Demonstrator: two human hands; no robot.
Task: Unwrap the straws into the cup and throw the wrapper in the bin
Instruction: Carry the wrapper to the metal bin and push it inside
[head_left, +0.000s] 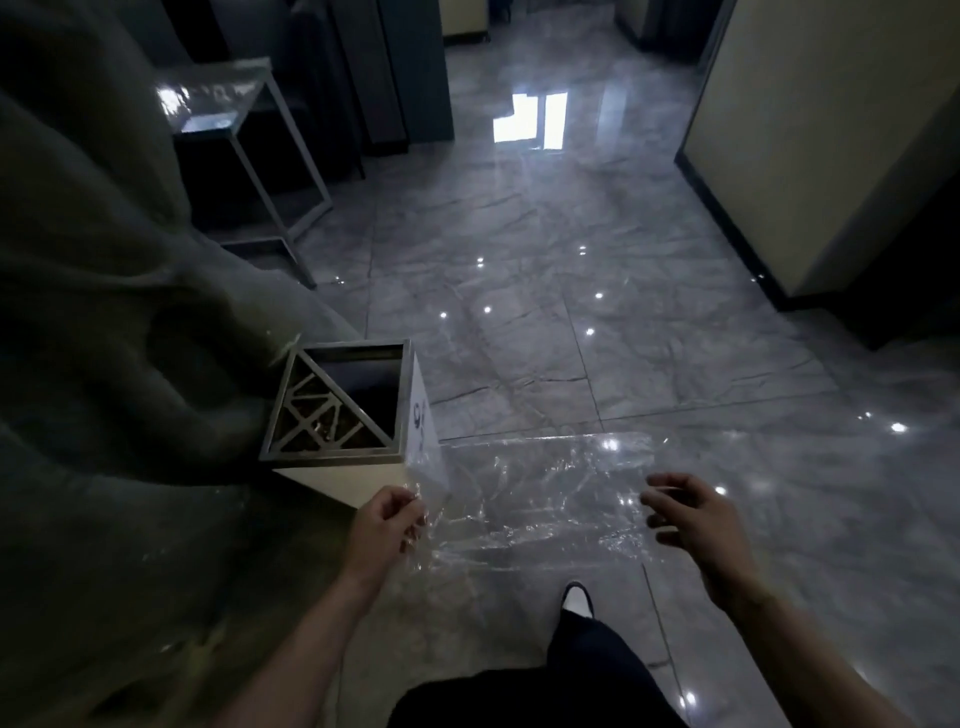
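A clear plastic wrapper (540, 499) is stretched out flat in the air in front of me, over the floor. My left hand (384, 525) pinches its left edge. My right hand (691, 519) hovers at its right edge with fingers spread and curled; I cannot tell whether it touches the film. A square bin (343, 457) with a metal rim and a half-lattice top stands on the floor just left of and beyond my left hand; half of its top is an open hole. No straws or cup are in view.
A grey drape (104, 312) fills the left side, touching the bin. A metal-frame glass table (223, 104) stands at the back left. Glossy grey tile floor (571, 260) spreads ahead; a cream wall panel (831, 130) is at the right. My leg and shoe (576, 603) are below.
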